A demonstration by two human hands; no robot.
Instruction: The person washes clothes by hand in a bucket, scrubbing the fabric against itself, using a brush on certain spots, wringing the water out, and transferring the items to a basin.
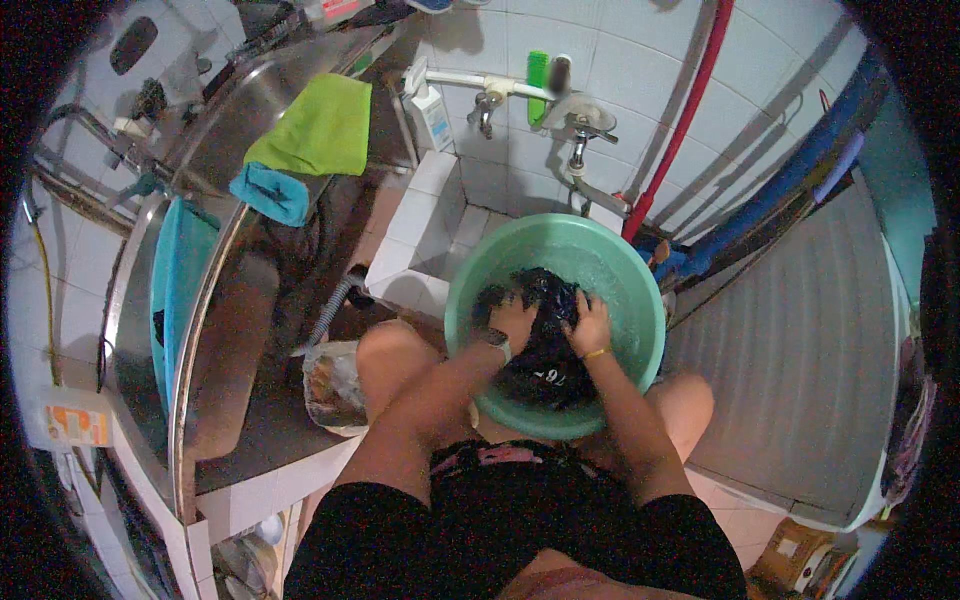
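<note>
A round green plastic basin (652, 307) with water in it stands between my knees. A wet black garment (547, 367) with a white print lies bunched in it. My left hand (514, 319), with a watch at the wrist, is on the garment's left part; its fingers are partly blurred, so its grip cannot be told. My right hand (591, 326), with a yellow band at the wrist, rests at the garment's upper right edge, its thumb and fingers on the cloth.
Two taps (579, 150) and a green brush (537, 86) are on the tiled wall ahead. To the left is a steel sink (180, 360) with a lime cloth (322, 127) and a blue cloth (274, 196) over its edge. A ridged grey panel (787, 360) stands right, near a red pole (679, 124).
</note>
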